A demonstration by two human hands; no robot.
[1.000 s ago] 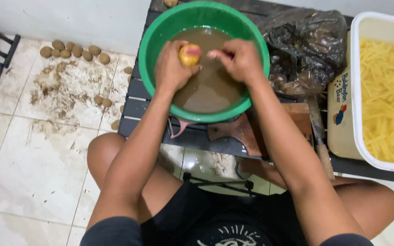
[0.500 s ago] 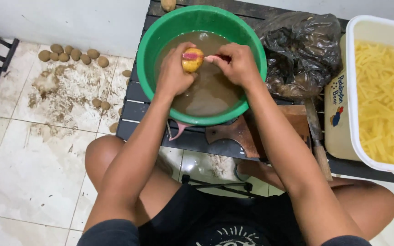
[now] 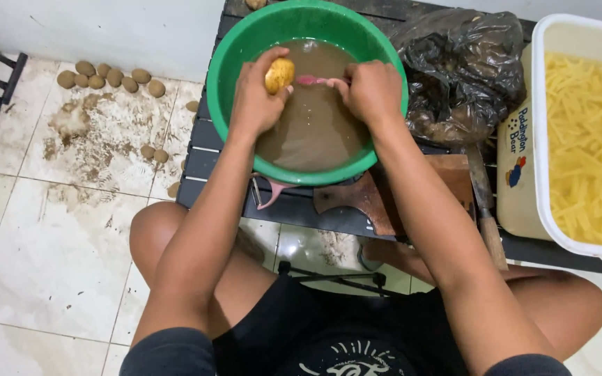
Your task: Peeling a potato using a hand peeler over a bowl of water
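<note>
**Potato held over a basin of muddy water**

- Left hand (image 3: 256, 104): fingers curled round a yellow potato (image 3: 279, 74), gripping it just above the brown water, at the far left side of the basin.
- Right hand (image 3: 372, 90): closed in a loose fist on a pink tool (image 3: 313, 80); its tip points toward the potato and lies just beside it. What kind of tool it is cannot be told.
- Green basin (image 3: 242, 42): round, plastic, filled with murky brown water, standing on a dark slatted table (image 3: 200, 157).
- Black plastic bag (image 3: 465, 69): crumpled, touching the basin's right side.
- White tub (image 3: 541, 174): at the far right, full of pale cut potato strips (image 3: 590, 146).
- Knife (image 3: 483, 209): wooden handle, lying between the basin and the tub, beside a wooden board (image 3: 377, 198).
- Loose potatoes (image 3: 109, 76): small, brown, on the soiled tiled floor to the left, well apart from the basin.
</note>
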